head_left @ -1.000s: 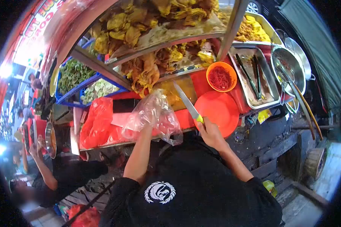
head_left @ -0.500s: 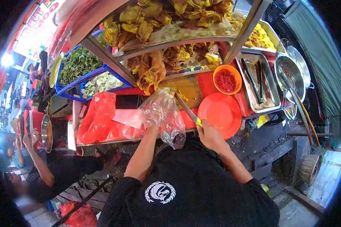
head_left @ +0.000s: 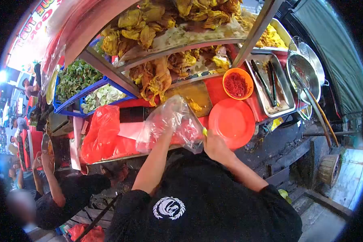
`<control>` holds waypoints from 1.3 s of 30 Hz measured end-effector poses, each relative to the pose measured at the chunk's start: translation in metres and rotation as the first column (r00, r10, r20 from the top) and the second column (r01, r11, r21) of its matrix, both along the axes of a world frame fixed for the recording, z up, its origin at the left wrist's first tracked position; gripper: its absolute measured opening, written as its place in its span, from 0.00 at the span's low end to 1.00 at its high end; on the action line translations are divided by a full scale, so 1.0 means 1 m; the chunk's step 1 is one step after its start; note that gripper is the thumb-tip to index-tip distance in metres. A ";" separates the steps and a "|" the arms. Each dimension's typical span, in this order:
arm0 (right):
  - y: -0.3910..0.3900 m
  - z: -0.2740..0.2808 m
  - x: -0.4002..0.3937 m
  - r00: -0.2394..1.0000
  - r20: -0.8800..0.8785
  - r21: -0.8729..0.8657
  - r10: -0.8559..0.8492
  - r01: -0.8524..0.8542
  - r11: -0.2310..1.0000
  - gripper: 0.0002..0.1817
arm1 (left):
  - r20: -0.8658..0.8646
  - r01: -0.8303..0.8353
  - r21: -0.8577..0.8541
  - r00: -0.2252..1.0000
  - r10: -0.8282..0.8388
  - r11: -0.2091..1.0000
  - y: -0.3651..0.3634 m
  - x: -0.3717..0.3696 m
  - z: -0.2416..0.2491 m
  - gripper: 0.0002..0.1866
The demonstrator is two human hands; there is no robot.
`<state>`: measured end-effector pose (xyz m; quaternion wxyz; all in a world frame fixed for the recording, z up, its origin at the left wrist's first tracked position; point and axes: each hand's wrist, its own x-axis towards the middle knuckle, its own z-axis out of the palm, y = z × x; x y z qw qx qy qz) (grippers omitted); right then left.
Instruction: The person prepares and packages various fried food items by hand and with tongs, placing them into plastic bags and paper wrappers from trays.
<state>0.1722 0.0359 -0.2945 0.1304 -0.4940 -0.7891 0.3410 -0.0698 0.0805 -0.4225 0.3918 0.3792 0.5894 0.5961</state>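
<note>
A clear plastic bag is pinched at its mouth by the left hand and held up over the red tabletop. A knife with a yellow-green handle is gripped tight in the right hand, its blade mostly hidden behind the bag. The film looks light, floppy and slippery, probably best held by the rim. An orange plate sits just right of the right hand.

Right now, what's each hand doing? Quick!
Left hand: closed on the clear plastic bag, holding it up.
Right hand: closed on the yellow-handled knife, its blade hidden behind the bag.
</note>
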 end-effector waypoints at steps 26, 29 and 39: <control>-0.006 0.030 0.051 0.993 -0.002 -0.091 -0.117 0.116 0.989 0.13 | -0.507 0.166 0.023 0.852 -0.132 0.986 0.045 0.020 0.040 0.20; -0.005 0.021 0.050 0.993 -0.016 -0.085 -0.118 0.116 0.990 0.15 | -0.293 0.141 -0.086 0.943 -0.160 0.986 0.051 0.020 0.047 0.17; 0.060 -0.025 -0.026 0.995 0.084 -0.090 -0.057 0.065 0.994 0.17 | 0.062 0.273 -0.058 0.961 -0.270 0.960 0.043 -0.001 -0.009 0.17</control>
